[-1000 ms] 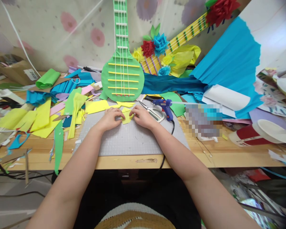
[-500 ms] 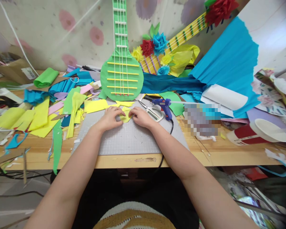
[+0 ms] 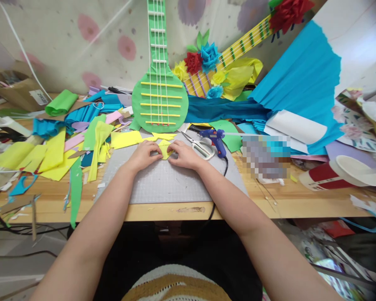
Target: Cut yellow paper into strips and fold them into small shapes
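Between my hands is a small piece of yellow crepe paper point(image 3: 165, 149), just above or on the grey cutting mat point(image 3: 172, 184). My left hand point(image 3: 146, 154) has its thumb and fingertips closed at the paper's left edge. On the other side, my right hand point(image 3: 184, 154) pinches the right edge with curled fingers. Beyond the fingers, more yellow paper scraps point(image 3: 163, 136) lie at the mat's far edge. Scissors with pale handles point(image 3: 203, 149) rest just past my right hand, beside a blue glue gun point(image 3: 217, 141).
A green paper-covered lute shape point(image 3: 160, 100) stands upright behind the mat. Flowers adorn a yellow one point(image 3: 238, 48) farther back. Paper scraps point(image 3: 54, 154) crowd the left side. Blue crepe paper point(image 3: 301, 88) and a red-and-white paper cup point(image 3: 335, 173) are on the right. The glue gun's cord point(image 3: 226, 167) crosses the mat.
My right fingers have shifted slightly left onto the yellow paper. My left thumb and fingertips have come closer together at its edge. The paper lies a little differently between them.
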The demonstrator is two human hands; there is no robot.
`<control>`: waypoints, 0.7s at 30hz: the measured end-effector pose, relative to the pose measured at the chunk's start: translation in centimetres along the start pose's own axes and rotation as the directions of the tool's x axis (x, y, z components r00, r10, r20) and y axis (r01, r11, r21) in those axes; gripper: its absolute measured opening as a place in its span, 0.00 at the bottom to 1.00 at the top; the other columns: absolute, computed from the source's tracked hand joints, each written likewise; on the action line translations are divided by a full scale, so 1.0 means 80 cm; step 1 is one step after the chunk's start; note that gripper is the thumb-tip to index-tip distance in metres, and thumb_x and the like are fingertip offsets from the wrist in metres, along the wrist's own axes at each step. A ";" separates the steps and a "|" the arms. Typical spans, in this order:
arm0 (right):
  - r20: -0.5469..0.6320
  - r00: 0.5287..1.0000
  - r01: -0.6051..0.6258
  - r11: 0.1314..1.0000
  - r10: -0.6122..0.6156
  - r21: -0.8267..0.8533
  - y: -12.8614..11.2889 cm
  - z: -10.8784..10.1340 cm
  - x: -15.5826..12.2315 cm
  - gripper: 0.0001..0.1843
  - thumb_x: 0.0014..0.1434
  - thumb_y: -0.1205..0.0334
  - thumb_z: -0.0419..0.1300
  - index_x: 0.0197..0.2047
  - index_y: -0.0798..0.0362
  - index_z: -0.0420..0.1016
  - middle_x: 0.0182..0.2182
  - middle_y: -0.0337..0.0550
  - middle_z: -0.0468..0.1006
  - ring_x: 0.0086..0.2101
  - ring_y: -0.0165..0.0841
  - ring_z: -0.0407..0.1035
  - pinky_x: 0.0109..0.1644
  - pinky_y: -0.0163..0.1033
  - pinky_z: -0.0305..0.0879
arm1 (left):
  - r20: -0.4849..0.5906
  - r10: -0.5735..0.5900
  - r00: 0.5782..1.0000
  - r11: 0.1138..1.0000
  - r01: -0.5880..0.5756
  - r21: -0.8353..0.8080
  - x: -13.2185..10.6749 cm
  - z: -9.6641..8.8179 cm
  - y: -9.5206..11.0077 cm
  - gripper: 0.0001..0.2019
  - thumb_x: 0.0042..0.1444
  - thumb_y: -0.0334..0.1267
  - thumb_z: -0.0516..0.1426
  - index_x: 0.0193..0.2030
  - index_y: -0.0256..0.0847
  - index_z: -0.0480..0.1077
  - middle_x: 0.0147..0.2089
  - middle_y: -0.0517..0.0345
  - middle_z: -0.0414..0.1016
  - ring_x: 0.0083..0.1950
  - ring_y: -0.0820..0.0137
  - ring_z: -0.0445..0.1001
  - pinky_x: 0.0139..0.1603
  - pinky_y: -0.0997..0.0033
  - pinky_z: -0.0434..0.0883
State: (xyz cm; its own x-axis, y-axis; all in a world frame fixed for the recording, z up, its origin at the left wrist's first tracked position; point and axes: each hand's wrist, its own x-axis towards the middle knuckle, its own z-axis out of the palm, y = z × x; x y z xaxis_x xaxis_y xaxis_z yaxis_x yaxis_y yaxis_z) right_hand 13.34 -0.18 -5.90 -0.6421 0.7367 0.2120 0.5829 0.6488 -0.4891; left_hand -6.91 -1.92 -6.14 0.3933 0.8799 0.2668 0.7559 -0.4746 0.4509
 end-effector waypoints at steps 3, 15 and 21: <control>-0.035 0.999 0.025 1.000 -0.025 -0.012 -0.001 0.003 0.001 0.10 0.50 0.64 0.58 0.39 0.52 0.69 0.40 0.44 0.68 0.46 0.36 0.62 0.48 0.39 0.59 | -0.038 -0.020 0.999 1.000 0.019 -0.022 0.002 0.002 0.003 0.07 0.52 0.42 0.57 0.30 0.43 0.71 0.36 0.58 0.75 0.42 0.67 0.68 0.49 0.64 0.62; -0.121 0.992 0.059 0.991 -0.045 0.119 0.008 0.006 0.005 0.07 0.51 0.71 0.53 0.33 0.53 0.71 0.36 0.41 0.68 0.32 0.27 0.64 0.40 0.33 0.60 | -0.046 -0.009 0.999 0.996 0.005 -0.094 0.000 -0.001 0.009 0.16 0.44 0.51 0.61 0.35 0.42 0.71 0.39 0.56 0.73 0.45 0.64 0.68 0.49 0.63 0.63; -0.138 0.990 0.045 0.965 -0.009 0.257 0.014 0.006 0.008 0.06 0.48 0.72 0.54 0.30 0.55 0.69 0.33 0.39 0.66 0.32 0.26 0.65 0.39 0.32 0.61 | -0.062 -0.019 0.998 0.999 0.021 0.037 0.000 -0.001 0.014 0.15 0.46 0.44 0.62 0.41 0.44 0.71 0.45 0.54 0.69 0.50 0.62 0.64 0.53 0.60 0.60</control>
State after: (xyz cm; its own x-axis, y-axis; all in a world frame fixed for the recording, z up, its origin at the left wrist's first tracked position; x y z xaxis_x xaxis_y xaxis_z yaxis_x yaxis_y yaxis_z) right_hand 13.35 0.90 -6.73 -0.5721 0.7502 0.3315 0.4062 0.6103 -0.6801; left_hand -6.08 -2.50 -5.60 0.3459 0.8853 0.3109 0.7826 -0.4550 0.4249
